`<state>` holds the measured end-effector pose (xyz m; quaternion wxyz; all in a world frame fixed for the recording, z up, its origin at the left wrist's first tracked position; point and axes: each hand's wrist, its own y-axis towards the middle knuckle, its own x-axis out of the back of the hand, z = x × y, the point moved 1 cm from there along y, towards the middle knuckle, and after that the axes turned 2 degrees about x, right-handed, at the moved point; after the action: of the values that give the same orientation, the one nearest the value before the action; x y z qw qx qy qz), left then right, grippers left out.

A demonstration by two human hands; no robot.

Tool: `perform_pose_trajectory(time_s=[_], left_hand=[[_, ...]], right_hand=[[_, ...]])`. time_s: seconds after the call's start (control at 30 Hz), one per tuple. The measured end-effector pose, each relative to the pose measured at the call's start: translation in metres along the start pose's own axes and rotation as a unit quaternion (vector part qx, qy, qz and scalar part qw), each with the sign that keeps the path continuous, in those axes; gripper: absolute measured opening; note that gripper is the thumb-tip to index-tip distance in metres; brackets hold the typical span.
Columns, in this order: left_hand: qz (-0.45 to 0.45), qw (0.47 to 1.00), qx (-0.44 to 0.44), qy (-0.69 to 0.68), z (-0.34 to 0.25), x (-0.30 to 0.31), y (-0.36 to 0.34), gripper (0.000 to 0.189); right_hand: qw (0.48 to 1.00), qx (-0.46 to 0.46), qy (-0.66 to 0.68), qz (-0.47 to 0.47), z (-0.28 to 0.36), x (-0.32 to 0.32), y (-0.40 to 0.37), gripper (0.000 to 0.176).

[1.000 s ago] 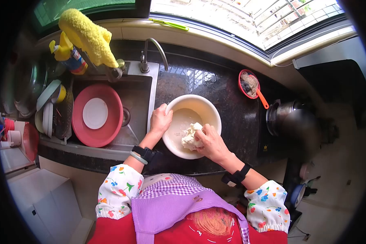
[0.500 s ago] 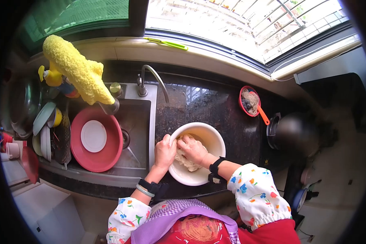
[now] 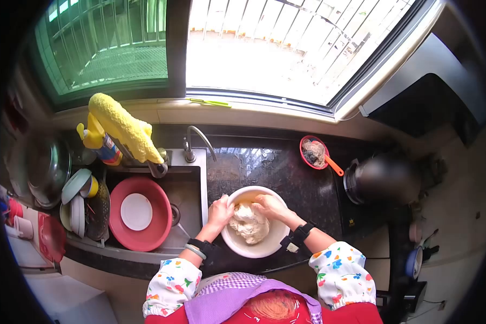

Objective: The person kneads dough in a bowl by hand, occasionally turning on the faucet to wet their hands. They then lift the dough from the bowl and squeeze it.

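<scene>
**Hands at the bowl – one steadying, one in the dough**

Left hand (image 3: 220, 210) is clamped on the near-left rim of the cream bowl (image 3: 264, 249), fingers curled over the edge and the palm against the outer wall. Right hand (image 3: 268, 207) reaches in from the other side, knuckles up, with its fingers bent down into the top of the dough (image 3: 248, 228). Whether they have closed around a piece or only press on it cannot be told from this height. Both wrists carry dark bands.

The bowl stands on the black stone counter (image 3: 286, 167), near its front edge and just right of the sink (image 3: 188, 189). The dough lies as one pale, lumpy mass that fills most of the bowl's floor.

By its look the dough is soft and sticky: it should give under the fingers, cling to skin and tear rather than lift cleanly – best taken from underneath with a cupped hand. The bowl looks light and smooth-walled, likely to skid on polished stone unless held at the rim, as the left hand has it.

A red basin (image 3: 146, 235) with a white plate (image 3: 136, 211) in it sits in the sink, below the tap (image 3: 200, 139). A yellow fluffy cloth (image 3: 124, 129) hangs behind. A small red scoop (image 3: 314, 153) and a dark pot (image 3: 380, 178) stand on the counter well to the right.
</scene>
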<state>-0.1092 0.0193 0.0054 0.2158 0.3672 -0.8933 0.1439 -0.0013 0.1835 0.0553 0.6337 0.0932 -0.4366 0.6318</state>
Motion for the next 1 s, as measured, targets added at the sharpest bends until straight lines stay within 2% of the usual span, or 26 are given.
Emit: perform_pose_trajectory(time_s=[0.03,0.1,0.13,0.17,0.23,0.27,0.33,0.37,0.43,0.47,0.5,0.57,0.6,0.7,0.73,0.77,1.0], left_hand=[[0.004,1.000,-0.004,0.003,0.003,-0.002,0.002,0.020],[-0.013,0.999,-0.030,-0.003,0.003,-0.004,0.005,0.018],[-0.007,1.000,-0.023,-0.007,0.004,-0.004,0.006,0.019],[-0.008,1.000,-0.028,-0.003,0.002,0.000,0.007,0.019],[-0.007,1.000,-0.010,0.019,-0.004,0.005,0.017,0.021],[0.024,0.999,-0.001,0.031,-0.009,0.009,0.018,0.021],[0.043,0.997,-0.031,0.053,-0.007,0.009,0.021,0.021],[0.049,0.996,-0.041,0.059,-0.008,0.011,0.022,0.021],[0.057,0.995,-0.039,0.065,-0.009,0.012,0.022,0.021],[0.058,0.995,-0.039,0.071,-0.010,0.012,0.022,0.022],[0.058,0.995,-0.039,0.076,-0.010,0.013,0.022,0.022],[0.068,0.994,-0.033,0.077,-0.012,0.013,0.013,0.023],[0.071,0.995,-0.028,0.068,-0.012,0.013,0.013,0.023],[0.070,0.995,-0.037,0.056,-0.007,0.006,0.013,0.022],[0.076,0.994,-0.033,0.065,-0.012,0.006,0.010,0.022],[0.083,0.993,-0.029,0.075,-0.014,0.006,0.008,0.021],[0.071,0.995,-0.034,0.063,-0.016,0.004,0.014,0.019]], right_hand=[[0.996,-0.042,0.073,-0.017,0.003,-0.004,0.000,0.057],[0.992,-0.081,0.072,-0.068,0.000,-0.030,0.009,0.070],[0.981,-0.109,-0.018,-0.161,0.003,-0.049,0.016,0.081],[0.969,-0.103,-0.041,-0.220,0.006,-0.059,0.016,0.087],[0.981,-0.088,0.014,-0.172,0.002,-0.050,0.022,0.083],[0.980,-0.090,0.015,-0.175,0.002,-0.047,0.017,0.083],[0.983,-0.010,-0.011,-0.183,0.010,-0.047,0.001,0.066],[0.983,-0.014,-0.006,-0.183,0.013,-0.044,-0.006,0.066],[0.991,0.100,-0.017,-0.089,0.019,-0.031,-0.021,0.050],[0.995,0.077,-0.051,-0.037,0.027,-0.020,-0.033,0.038],[0.995,0.073,-0.047,-0.038,0.034,-0.014,-0.044,0.038],[0.986,0.054,-0.143,0.070,0.040,-0.012,-0.065,0.030],[0.982,0.085,-0.161,0.042,0.033,-0.019,-0.069,0.023],[0.979,0.115,-0.158,0.056,0.033,-0.026,-0.066,0.018],[0.981,0.134,-0.135,0.041,0.022,-0.052,-0.052,0.015],[0.981,0.122,-0.131,0.070,0.028,-0.052,-0.046,0.013],[0.989,0.073,-0.115,0.052,0.014,-0.052,0.005,0.018]])
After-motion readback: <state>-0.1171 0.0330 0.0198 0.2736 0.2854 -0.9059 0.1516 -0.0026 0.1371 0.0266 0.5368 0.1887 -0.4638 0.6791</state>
